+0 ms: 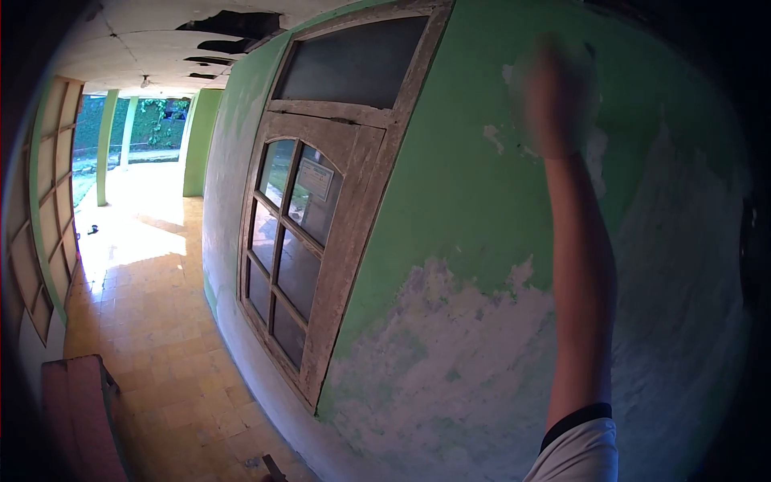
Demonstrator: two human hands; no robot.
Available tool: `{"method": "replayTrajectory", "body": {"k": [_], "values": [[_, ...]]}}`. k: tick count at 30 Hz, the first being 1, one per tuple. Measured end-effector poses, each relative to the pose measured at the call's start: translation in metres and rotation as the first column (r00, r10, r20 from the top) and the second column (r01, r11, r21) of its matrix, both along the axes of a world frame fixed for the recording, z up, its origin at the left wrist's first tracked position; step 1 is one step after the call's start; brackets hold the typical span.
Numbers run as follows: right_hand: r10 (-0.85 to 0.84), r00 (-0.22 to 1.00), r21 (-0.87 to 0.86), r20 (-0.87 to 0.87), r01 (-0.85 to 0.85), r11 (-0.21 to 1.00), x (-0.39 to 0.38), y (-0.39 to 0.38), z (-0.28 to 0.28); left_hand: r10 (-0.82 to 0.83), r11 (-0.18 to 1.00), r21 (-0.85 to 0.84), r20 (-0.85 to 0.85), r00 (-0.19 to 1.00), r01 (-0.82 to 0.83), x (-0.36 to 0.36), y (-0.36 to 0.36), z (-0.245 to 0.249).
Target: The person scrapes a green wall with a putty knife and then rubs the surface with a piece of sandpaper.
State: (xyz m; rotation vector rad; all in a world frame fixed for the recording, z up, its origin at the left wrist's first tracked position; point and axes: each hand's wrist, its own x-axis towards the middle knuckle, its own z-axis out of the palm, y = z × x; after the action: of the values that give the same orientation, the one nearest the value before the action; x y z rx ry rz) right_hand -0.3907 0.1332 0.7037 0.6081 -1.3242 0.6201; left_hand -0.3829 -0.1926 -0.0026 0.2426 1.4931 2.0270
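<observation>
**Arm raised high before a peeling, green-painted wall (458, 201)**

My right hand (554, 96) is a blur, so I cannot tell whether its fingers are open, closed or gripping something, nor whether they touch the paint. Small, pale flaked patches (494, 138) lie just beside it, which is probably why I hold it up there. Below the wrist, my bare forearm (582, 257) rises nearly upright, the elbow looking almost straight, I'd judge to gain height. A light-grey sleeve with a dark band (582, 450) ends on my upper arm. The wall spreads behind it all, with a broad whitish bare area (450, 345) lower down. Further left stands a weathered brown wooden window (357, 185), panes shut in its frame. My left hand is out of view.
</observation>
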Motion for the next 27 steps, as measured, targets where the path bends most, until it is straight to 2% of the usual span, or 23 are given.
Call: {"method": "replayTrajectory", "body": {"k": [2,3,4,5,6,7,8,10,11,13,14,16,17,21,23,24,26,27], "values": [[0.092,0.994,0.072,-0.061,-0.088,0.994,0.014,-0.023,0.002,0.022,1.000,-0.001,-0.017,1.000,-0.022,0.001,-0.002,-0.002],[0.178,0.984,0.140,-0.012,-0.174,0.975,0.021,-0.016,0.006,0.017,1.000,0.026,0.010,1.000,-0.017,0.000,-0.003,-0.009],[0.175,0.985,0.137,-0.007,-0.172,0.975,0.017,-0.003,0.007,0.007,0.999,0.052,0.037,0.999,-0.009,0.001,-0.004,-0.013],[-0.069,0.993,0.142,-0.097,0.082,0.986,0.006,0.013,0.005,0.002,0.999,0.049,0.039,0.999,-0.004,0.002,-0.006,-0.013],[-0.304,0.934,0.126,-0.188,0.330,0.936,0.001,0.027,0.006,-0.012,0.999,0.042,0.025,1.000,0.011,0.002,-0.007,-0.012],[-0.274,0.955,0.118,-0.110,0.286,0.951,0.001,0.018,0.003,-0.021,0.999,0.039,0.010,1.000,0.021,0.002,-0.006,-0.010],[-0.270,0.956,0.124,-0.112,0.283,0.951,0.002,0.007,0.002,-0.018,0.999,0.045,0.009,1.000,0.017,0.003,-0.004,-0.009],[0.043,0.999,0.048,0.006,-0.043,0.998,0.009,-0.010,0.000,-0.022,1.000,0.015,0.001,1.000,0.022,0.001,-0.005,-0.006],[0.042,0.999,0.050,0.005,-0.042,0.998,0.017,-0.013,0.005,-0.023,1.000,0.017,0.001,1.000,0.023,0.001,-0.004,-0.008],[0.177,0.984,0.129,0.000,-0.176,0.976,0.033,-0.013,0.014,-0.015,0.999,0.036,0.009,1.000,0.014,0.001,-0.001,-0.016],[0.175,0.985,0.129,0.000,-0.174,0.976,0.029,-0.005,0.013,-0.017,0.999,0.036,0.009,1.000,0.017,0.000,0.000,-0.013],[-0.120,0.990,-0.036,-0.080,0.118,0.992,0.012,0.011,0.003,-0.009,0.998,0.057,0.013,1.000,0.008,0.001,0.003,-0.006],[0.034,0.999,-0.079,0.023,-0.032,0.996,0.008,0.013,-0.006,-0.011,0.998,0.058,0.013,1.000,0.010,0.000,0.004,-0.008],[0.058,0.998,0.050,0.025,-0.059,0.997,0.017,-0.011,-0.001,-0.016,0.999,0.041,0.024,1.000,0.015,-0.002,0.004,-0.008],[0.171,0.985,0.069,0.006,-0.171,0.983,0.025,-0.018,0.000,-0.026,0.999,0.031,0.008,1.000,0.026,-0.001,0.003,-0.006],[0.169,0.986,0.065,0.008,-0.169,0.983,0.019,-0.008,-0.003,-0.027,0.999,0.032,0.009,1.000,0.027,-0.001,0.002,-0.007],[-0.017,1.000,-0.025,0.011,0.017,1.000,0.002,0.014,-0.008,-0.028,0.999,0.039,0.011,1.000,0.027,-0.002,0.000,-0.006],[-0.035,0.999,-0.028,0.038,0.036,0.999,0.002,0.016,-0.004,-0.023,0.999,0.024,0.020,1.000,0.023,-0.002,-0.002,-0.002]]}}
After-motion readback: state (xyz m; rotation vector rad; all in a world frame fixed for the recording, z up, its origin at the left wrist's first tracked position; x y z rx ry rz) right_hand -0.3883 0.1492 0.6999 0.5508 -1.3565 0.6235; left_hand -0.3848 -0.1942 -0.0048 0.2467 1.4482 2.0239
